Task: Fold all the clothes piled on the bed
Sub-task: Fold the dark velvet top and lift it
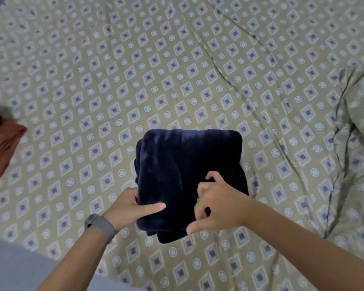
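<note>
A: Main item?
B: Folded navy garment [189,175], thick square bundle, lying on the bed sheet [135,70] near the lower middle, close to the person.

A: Left hand?
B: Left hand [130,208] grips the bundle's near-left edge. Thumb lies flat on top, the other fingers tuck under the side. Grey watch [99,224] on that wrist.

A: Right hand?
B: Right hand [216,202] sits on the near-right part of the garment, fingers curled and pinching into the dark fabric, thumb pointing down off the near edge.

A: Anything else?
B: Rust-orange cloth [4,148] at the left edge, well apart from the navy bundle, something dark above it, blurred. A pillow [355,133] in the same diamond print as the sheet at the right. Sheet creased toward the right.
</note>
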Demonstrator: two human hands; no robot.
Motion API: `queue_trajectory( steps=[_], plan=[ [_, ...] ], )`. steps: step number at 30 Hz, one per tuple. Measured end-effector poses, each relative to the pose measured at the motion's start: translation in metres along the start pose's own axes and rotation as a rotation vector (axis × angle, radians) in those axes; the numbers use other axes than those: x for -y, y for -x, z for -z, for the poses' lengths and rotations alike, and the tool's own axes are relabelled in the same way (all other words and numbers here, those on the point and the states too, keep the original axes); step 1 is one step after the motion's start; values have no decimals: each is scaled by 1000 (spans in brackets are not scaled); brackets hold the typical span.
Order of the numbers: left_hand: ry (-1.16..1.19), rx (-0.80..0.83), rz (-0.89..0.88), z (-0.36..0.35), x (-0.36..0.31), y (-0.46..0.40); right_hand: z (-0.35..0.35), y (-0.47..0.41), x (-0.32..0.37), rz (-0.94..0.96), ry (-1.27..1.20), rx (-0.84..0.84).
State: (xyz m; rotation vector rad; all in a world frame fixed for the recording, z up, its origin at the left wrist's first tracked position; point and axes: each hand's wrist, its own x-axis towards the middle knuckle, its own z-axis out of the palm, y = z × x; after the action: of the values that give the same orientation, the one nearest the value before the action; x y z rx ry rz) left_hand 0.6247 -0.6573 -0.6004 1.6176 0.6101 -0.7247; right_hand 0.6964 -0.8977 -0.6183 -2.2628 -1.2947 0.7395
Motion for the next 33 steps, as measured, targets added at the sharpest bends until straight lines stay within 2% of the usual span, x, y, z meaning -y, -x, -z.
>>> queue_trajectory(
  steps=[2, 4, 6, 9, 10, 12, 14, 15, 16, 17, 18, 19, 21, 22, 24, 25, 29, 33],
  plan=[
    [-163, 6, -48, -1, 7, -7, -2, -9, 0, -50, 13, -143],
    [-300, 62, -90, -2, 16, -15, -1, -16, 0, -212, -23, -263],
    [-478, 93, -114, -1, 22, -20, -4, -21, -1, -346, 22, -155],
    [-712, 104, -167, 1, 35, -20, -18, -31, 6, -373, 240, -37],
    [-730, 110, -178, 0, 38, -18, -26, -35, 9, -386, 270, -25],
    [-604, 78, -151, -4, 44, -10, -38, -44, 14, -444, 298, 19],
    [-370, -73, -92, -11, 41, 1, -46, -53, 16, -513, 306, 66],
    [-289, -222, -100, -17, 35, 6, -48, -58, 17, -539, 305, 73],
    [-265, -446, -135, -22, 27, 9, -50, -63, 17, -558, 298, 75],
    [-298, -689, -209, -26, 17, 10, -51, -67, 18, -578, 293, 86],
    [-356, -861, -313, -32, 6, 8, -53, -69, 18, -584, 290, 89],
    [-458, -917, -409, -38, -2, 1, -53, -69, 18, -572, 278, 83],
    [-777, -815, -497, -51, -1, -25, -52, -64, 11, -482, 162, 45],
    [-886, -744, -475, -57, 6, -40, -48, -58, 3, -426, 33, 4],
    [-902, -670, -361, -58, 23, -66, -42, -43, -16, -373, -217, -155],
    [-886, -671, -321, -56, 29, -75, -43, -37, -25, -389, -248, -226],
    [-967, -713, -352, -56, 42, -94, -70, -36, -37, -540, 37, -401],
    [-982, -752, -375, -53, 54, -119, -90, -53, -53, -566, 117, -453]
  ],
)
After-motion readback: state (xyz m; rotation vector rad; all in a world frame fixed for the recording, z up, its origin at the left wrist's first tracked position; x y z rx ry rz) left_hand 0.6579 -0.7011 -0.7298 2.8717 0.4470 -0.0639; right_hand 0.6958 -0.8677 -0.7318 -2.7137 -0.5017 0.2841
